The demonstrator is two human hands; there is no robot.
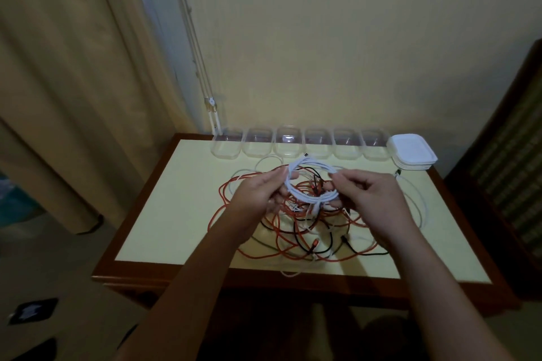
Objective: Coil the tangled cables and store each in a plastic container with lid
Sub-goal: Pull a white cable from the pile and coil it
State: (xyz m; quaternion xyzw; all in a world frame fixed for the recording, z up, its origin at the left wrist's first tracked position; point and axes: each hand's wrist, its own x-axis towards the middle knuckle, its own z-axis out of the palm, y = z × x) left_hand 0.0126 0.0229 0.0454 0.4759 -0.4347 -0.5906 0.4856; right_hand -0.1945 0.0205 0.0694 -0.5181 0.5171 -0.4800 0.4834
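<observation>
Two hands, left hand (258,196) and right hand (370,196), pinching round white cable coil (305,199) mid-frame. Coiling seemingly ending; next calling for lowering into clear plastic container (287,146) above.

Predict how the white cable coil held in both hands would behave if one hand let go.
Probably floppy: the white coil is thin cord pinched on both sides by the left hand and right hand, so loops would likely sag or spring apart. It seems light, held by fingertips. It might snag on the tangled cables beneath.
</observation>
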